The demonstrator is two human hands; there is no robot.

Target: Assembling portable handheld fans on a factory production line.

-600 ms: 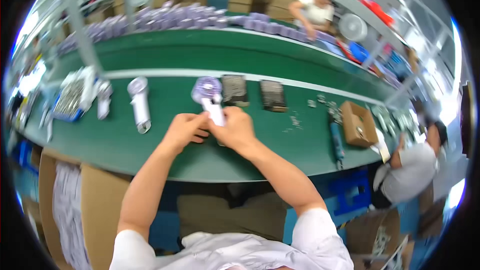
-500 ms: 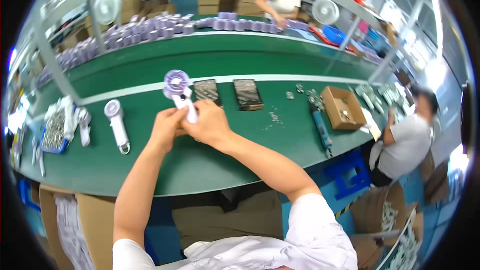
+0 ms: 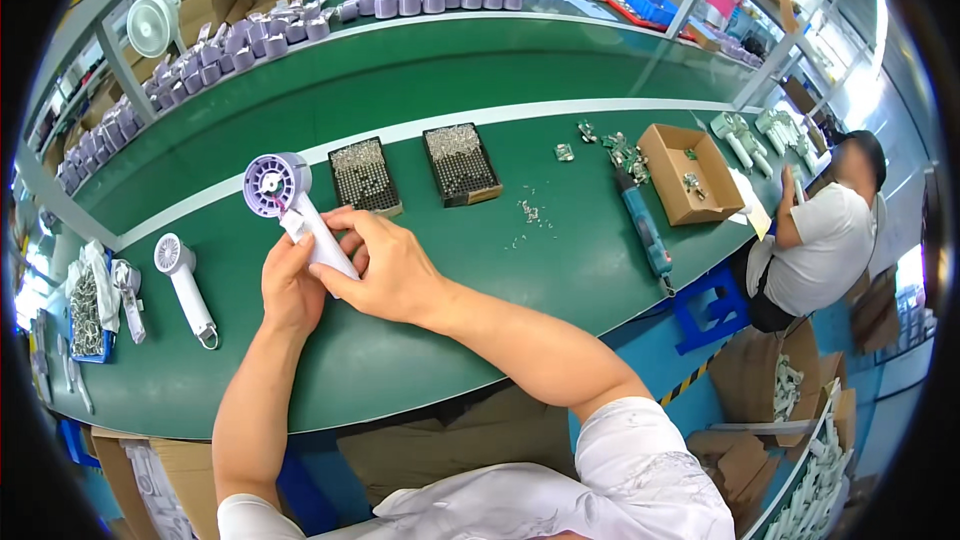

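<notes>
A small handheld fan with a round purple head and a white handle is held above the green table, its head pointing up and to the left. My left hand is closed on the handle from below, its thumb near a small white part at the neck. From the right, my right hand grips the lower handle between thumb and fingers. A short reddish wire shows at the neck. Another white handheld fan lies to the left of my hands. Beyond them stand two black trays of small metal pieces.
To the right lie a teal electric screwdriver, small circuit boards and an open cardboard box. A blue bin of metal parts stands far left. Purple fan housings line the far bench. A seated co-worker is at right.
My view has shifted, so the table sits differently in it. The fan in my hands now leans further left, and my right hand's fingers have spread along the handle.
</notes>
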